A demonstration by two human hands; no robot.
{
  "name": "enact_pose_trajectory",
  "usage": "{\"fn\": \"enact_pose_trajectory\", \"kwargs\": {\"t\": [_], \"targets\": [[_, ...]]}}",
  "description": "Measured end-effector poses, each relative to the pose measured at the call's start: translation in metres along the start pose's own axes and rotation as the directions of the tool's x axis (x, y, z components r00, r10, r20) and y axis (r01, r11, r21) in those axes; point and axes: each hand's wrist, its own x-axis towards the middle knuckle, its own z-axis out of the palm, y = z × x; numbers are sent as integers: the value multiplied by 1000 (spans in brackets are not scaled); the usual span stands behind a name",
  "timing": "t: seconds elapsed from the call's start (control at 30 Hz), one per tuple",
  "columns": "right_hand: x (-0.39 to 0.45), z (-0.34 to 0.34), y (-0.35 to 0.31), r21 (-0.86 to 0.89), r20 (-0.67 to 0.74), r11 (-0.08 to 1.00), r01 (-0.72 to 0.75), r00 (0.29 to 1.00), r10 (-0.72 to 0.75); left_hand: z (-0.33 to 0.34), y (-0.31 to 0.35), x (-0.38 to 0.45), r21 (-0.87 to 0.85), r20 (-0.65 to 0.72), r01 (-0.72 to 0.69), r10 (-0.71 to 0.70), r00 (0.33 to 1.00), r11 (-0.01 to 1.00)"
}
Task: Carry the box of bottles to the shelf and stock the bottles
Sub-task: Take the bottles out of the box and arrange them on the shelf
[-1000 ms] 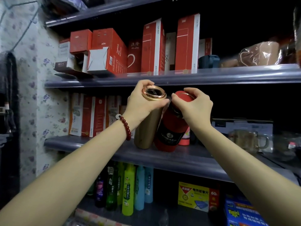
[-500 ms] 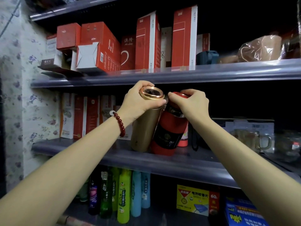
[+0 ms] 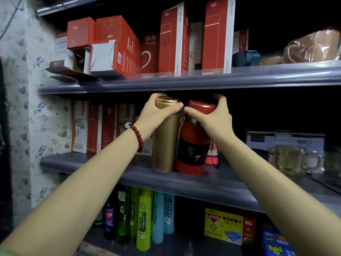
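The left hand (image 3: 154, 115) grips the cap of the gold bottle (image 3: 164, 143); the right hand (image 3: 212, 117) grips the red bottle (image 3: 193, 150). Both bottles stand, apparently touching, on the middle shelf (image 3: 184, 179).

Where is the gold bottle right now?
In the head view, the gold bottle stands near the front edge of the middle shelf, gripped at its cap by the left hand, right beside the red bottle.

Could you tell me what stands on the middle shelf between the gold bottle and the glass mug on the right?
In the head view, the red bottle stands right beside the gold bottle; then the right forearm crosses a bare stretch of shelf before the glass mug.
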Motion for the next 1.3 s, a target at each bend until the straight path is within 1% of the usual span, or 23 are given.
{"fn": "enact_pose_trajectory", "kwargs": {"t": [0.1,0.23,0.33,0.4,0.53,0.6,0.63,0.7,0.8,0.87,0.93,1.07,1.2,1.3], "targets": [[-4,8,11,60,12,997,-43,999,42,0,-9,-3,-45,12,54,-54,998,998],[-11,18,38,178,87,978,-107,992,93,1,-31,-10,-53,110,74,-68,992,996],[-18,21,62,156,121,976,-151,984,133,-3,-52,-16,-28,159,102,-97,983,994],[-19,21,73,169,154,966,-196,973,171,-5,-65,-21,2,185,146,-144,972,989],[-19,17,82,169,272,956,-239,944,187,-9,-84,-36,71,225,276,-285,932,959],[-20,16,86,158,328,956,-249,926,187,-11,-89,-42,76,244,291,-301,922,954],[-21,16,87,150,340,957,-249,922,187,-11,-90,-44,97,238,273,-289,927,957],[-25,20,87,117,304,966,-231,934,186,-9,-87,-46,162,186,237,-265,946,958],[-31,32,82,74,202,979,-191,964,172,-6,-86,-49,270,44,221,-241,970,937],[-36,42,78,47,145,983,-175,975,167,-6,-86,-50,301,-38,216,-214,976,929],[-39,52,76,46,115,984,-171,980,165,-9,-87,-50,304,-100,232,-211,972,924],[-42,69,68,57,104,979,-195,977,189,-24,-94,-47,351,-220,273,-205,954,896],[-45,90,62,89,132,975,-205,972,192,-40,-103,-44,351,-224,310,-243,944,883],[-48,106,60,94,109,975,-201,976,191,-46,-105,-45,339,-160,312,-272,949,888]]}}
